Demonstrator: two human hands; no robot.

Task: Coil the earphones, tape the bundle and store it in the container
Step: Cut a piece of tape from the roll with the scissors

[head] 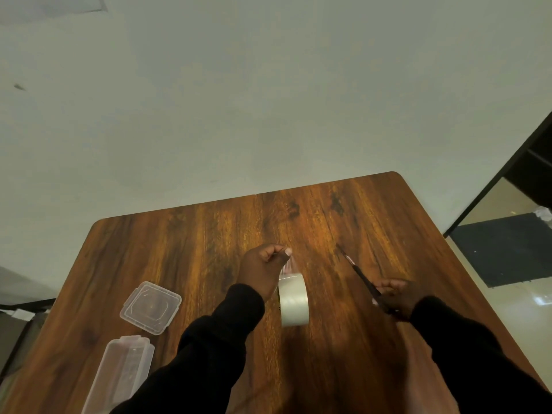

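Table, one of them, brown wood with dark streaks, is filling the lower half of the view and is standing against a pale wall.

Two arms in black sleeves are reaching out over it.

Two clear plastic pieces are lying near the left edge of the table: one long container at the bottom, and one square lid just beyond it, a little apart from it.

One roll of clear tape is hanging in the air between the two hands, shiny and see-through, standing on its edge. A short strip of tape is running up from the roll.

The left hand is pinching the end of that strip between thumb and fingers, closed tight on it.

The right hand is gripping one pair of scissors, fingers wrapped around the handles. The thin blades are pointing away and to the left, close together, well apart from the tape.

Earphones are not showing anywhere on the table.
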